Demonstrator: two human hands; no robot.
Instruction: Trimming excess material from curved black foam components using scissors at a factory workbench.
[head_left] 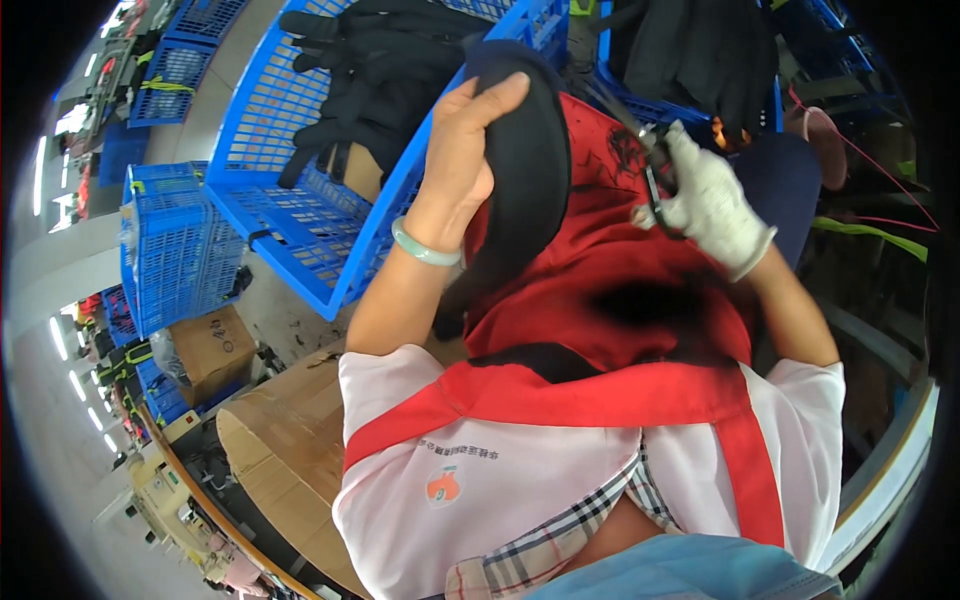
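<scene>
Above the lap of a red apron, a curved black piece is up in the left hand, so handling of this one piece appears to be under way. Dark thread-like scraps lie on the apron close by, which suggests that some cutting is already done, though whether this piece's edge is finished cannot be told. Much seems left to handle or already put by: a pile of black pieces fills the blue crate on the left, and more dark pieces lie at upper right. Which group is finished does not show.

The bare left fingers are closed around the piece, thumb laid along its upper face, the other fingers mostly hidden. Inside a white glove, the right hand is curled around the dark handles of a pair of scissors, its fingers narrow on the grip. The blades point away from the body, apart from the piece; how wide they stand is unclear.
</scene>
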